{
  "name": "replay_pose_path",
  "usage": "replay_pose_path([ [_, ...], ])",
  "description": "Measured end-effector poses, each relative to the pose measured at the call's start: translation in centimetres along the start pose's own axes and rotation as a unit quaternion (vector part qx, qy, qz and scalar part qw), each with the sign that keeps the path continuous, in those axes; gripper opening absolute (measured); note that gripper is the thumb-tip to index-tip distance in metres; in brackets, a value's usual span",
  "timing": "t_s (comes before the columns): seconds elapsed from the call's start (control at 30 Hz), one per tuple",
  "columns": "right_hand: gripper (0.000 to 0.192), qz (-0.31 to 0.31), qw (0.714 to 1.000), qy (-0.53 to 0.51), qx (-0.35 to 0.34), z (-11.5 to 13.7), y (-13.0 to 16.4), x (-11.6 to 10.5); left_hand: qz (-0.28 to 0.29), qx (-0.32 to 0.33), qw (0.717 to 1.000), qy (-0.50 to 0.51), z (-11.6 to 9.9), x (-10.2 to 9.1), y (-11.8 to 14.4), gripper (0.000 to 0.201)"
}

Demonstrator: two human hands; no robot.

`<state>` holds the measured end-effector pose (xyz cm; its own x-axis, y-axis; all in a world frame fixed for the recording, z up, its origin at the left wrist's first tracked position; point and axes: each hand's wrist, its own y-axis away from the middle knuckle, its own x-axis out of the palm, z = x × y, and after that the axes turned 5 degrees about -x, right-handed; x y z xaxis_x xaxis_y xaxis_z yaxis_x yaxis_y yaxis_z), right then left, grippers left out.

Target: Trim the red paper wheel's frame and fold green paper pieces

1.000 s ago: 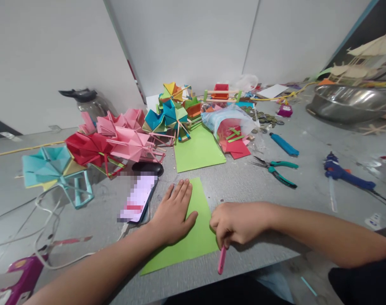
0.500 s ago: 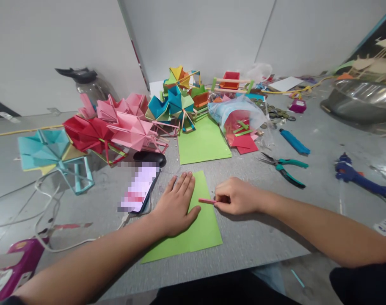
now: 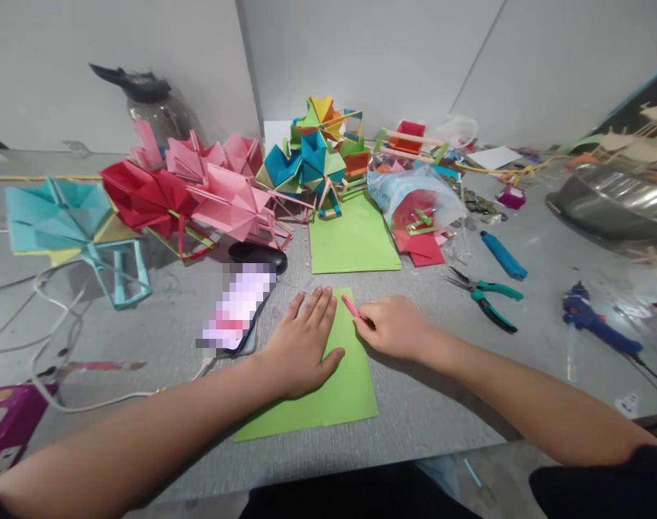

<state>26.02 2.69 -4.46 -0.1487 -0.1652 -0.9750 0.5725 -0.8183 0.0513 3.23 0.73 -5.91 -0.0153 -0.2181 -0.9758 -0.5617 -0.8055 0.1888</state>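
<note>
My left hand (image 3: 301,346) lies flat, fingers together, on the left half of a folded green paper sheet (image 3: 339,389) near the table's front edge. My right hand (image 3: 396,328) rests at the sheet's right edge and holds a thin pink stick (image 3: 351,306) whose tip points up-left over the paper's top corner. A phone (image 3: 236,308) lies just left of my left hand.
A second green sheet (image 3: 353,241) lies behind. Folded paper models in pink, red (image 3: 145,198), cyan (image 3: 63,220) and blue-green (image 3: 307,162) crowd the back left. Pliers (image 3: 485,295), a blue glue gun (image 3: 599,324), a steel bowl (image 3: 614,205) and a plastic bag (image 3: 420,205) are on the right.
My right hand moved from the sheet's lower right edge up to its top right, swinging the pink stick from pointing down to pointing up-left. My left hand stayed flat on the paper.
</note>
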Motion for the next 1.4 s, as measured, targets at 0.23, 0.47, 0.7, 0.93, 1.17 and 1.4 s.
replay_pose_path([
  [0.23,0.033,0.020,0.996,0.023,0.086,0.2,-2.4,-0.6,-0.008,0.015,1.000,0.021,0.2,0.3,0.0,0.090],
  [0.47,0.033,0.004,0.994,0.047,0.098,-1.5,-4.9,-1.3,-0.018,0.019,0.999,0.019,0.3,0.5,0.0,0.090],
  [0.7,0.035,-0.018,0.994,0.064,0.092,-4.1,-1.4,-2.2,-0.071,-0.027,0.997,-0.009,-0.5,-0.1,0.8,0.093],
  [0.93,0.025,-0.143,0.986,0.028,0.078,-7.8,2.1,-2.2,-0.139,-0.003,0.989,-0.055,-1.4,-0.5,2.3,0.086],
  [1.17,0.054,-0.069,0.975,-0.078,-0.195,-2.3,2.2,0.6,-0.165,0.032,0.986,0.014,-0.8,0.2,1.8,0.076],
  [1.4,0.047,-0.094,0.967,-0.120,-0.204,-1.8,2.1,1.4,-0.191,0.097,0.963,0.163,-0.1,0.7,1.7,0.073],
])
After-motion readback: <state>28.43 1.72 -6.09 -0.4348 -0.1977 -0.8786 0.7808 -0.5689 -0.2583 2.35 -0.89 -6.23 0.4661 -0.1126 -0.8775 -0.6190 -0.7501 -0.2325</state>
